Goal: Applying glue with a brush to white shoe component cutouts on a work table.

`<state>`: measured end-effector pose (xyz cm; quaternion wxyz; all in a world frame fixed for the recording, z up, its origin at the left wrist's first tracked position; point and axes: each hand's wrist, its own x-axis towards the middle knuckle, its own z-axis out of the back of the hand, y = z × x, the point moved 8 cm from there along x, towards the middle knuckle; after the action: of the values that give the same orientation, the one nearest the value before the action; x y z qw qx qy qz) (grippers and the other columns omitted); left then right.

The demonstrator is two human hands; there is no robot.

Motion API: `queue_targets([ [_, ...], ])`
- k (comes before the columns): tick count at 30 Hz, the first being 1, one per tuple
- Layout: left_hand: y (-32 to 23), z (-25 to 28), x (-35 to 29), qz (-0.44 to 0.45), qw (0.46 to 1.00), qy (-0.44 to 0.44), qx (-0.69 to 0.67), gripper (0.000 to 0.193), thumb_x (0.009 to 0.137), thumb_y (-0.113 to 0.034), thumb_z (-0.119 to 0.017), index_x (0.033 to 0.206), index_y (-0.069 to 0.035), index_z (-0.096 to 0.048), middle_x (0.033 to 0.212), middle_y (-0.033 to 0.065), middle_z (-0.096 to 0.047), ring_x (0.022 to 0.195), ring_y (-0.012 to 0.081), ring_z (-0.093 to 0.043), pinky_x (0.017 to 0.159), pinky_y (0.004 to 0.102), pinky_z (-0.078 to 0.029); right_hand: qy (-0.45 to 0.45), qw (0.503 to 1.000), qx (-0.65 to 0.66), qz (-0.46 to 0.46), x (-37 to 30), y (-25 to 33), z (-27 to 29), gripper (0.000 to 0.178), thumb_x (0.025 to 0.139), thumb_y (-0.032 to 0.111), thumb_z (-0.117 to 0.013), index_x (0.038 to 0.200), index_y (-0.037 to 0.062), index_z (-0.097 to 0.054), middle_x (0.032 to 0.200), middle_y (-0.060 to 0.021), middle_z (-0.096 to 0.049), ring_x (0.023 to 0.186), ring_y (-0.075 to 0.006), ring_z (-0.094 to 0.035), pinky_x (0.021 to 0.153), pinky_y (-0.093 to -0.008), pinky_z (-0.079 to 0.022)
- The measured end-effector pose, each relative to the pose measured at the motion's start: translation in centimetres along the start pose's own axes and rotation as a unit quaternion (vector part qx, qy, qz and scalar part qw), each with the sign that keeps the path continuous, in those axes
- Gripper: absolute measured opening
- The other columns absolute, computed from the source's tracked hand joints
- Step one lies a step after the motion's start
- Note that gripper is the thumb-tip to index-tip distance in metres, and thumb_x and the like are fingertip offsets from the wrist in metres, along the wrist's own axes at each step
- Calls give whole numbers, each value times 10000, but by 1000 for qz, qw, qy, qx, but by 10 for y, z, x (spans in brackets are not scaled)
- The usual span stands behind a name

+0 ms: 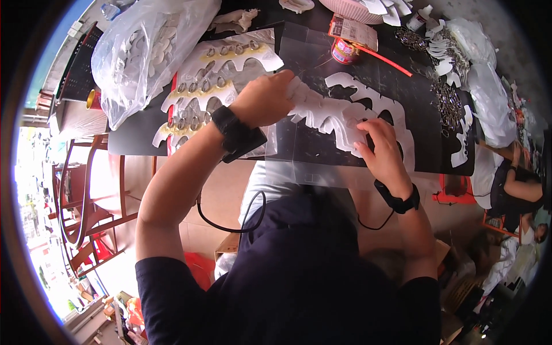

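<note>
A stack of white scalloped strips (pixel 333 112) lies slantwise over the black table between my hands. My left hand (pixel 264 99) has its fingers curled closed at the stack's upper left end; the fingertips are partly hidden. At the right end, my right hand (pixel 380 148) holds the stack's edge between a bent thumb and forefinger. Another white scalloped strip (pixel 379 102) curves behind the stack, partly covered. Left of my left hand, white scalloped cards (pixel 202 87) lie in rows, with metal rings standing along yellowish bands on them.
A clear bag of white pieces (pixel 150 54) stands at the far left. Behind the strips are a round tin (pixel 345 52), a red stick (pixel 386 60) and a pink basket (pixel 352 10). Piled metal rings (pixel 447 106) lie at the right. Another person's arm (pixel 520 181) shows far right.
</note>
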<state>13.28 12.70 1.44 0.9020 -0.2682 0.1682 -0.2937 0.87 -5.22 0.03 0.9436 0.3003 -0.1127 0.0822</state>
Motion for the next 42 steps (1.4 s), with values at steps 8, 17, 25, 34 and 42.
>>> queue_targets([
  [8, -60, 75, -50, -93, 992, -86, -5, 400, 714, -84, -599, 1098, -26, -502, 909, 223, -598, 871, 367, -572, 726, 393, -457, 38, 999, -20, 16, -3, 8, -8, 396, 693, 43, -656, 1060, 11, -512, 1070, -169, -495, 1027, -344, -454, 887, -410, -367],
  [17, 47, 259, -87, -5, 971, -206, -122, 454, 793, -111, -626, 1213, -23, -479, 955, 16, -615, 816, 84, -582, 706, 220, -477, 114, 993, 2, 26, 3, 37, -21, 375, 662, 24, -665, 1009, 22, -522, 1011, -121, -465, 972, -310, -450, 866, -400, -354],
  [25, 303, 305, -105, 88, 939, -247, -224, 207, 769, -48, -569, 972, -9, -564, 749, 38, -598, 576, 127, -549, 506, 245, -445, 69, 996, -45, 19, 7, 40, -24, 417, 616, 44, -701, 997, 50, -532, 1005, -113, -459, 969, -305, -443, 856, -402, -350],
  [34, 181, 275, -134, 63, 854, -407, 317, 462, 810, -229, -613, 1225, -107, -454, 1201, 171, -466, 1129, 332, -429, 942, 434, -355, 51, 997, 45, 34, 20, 52, -18, 390, 623, 73, -717, 977, 69, -555, 1051, -105, -466, 1011, -309, -448, 854, -382, -378],
  [42, -49, -16, -95, -145, 972, 91, -158, 436, 756, -118, -659, 1158, -62, -502, 1243, 195, -414, 1170, 351, -413, 958, 386, -348, -49, 970, -141, -194, -48, -55, 40, 570, 630, 4, -690, 1145, 79, -456, 1051, -164, -445, 1003, -345, -438, 854, -414, -372],
])
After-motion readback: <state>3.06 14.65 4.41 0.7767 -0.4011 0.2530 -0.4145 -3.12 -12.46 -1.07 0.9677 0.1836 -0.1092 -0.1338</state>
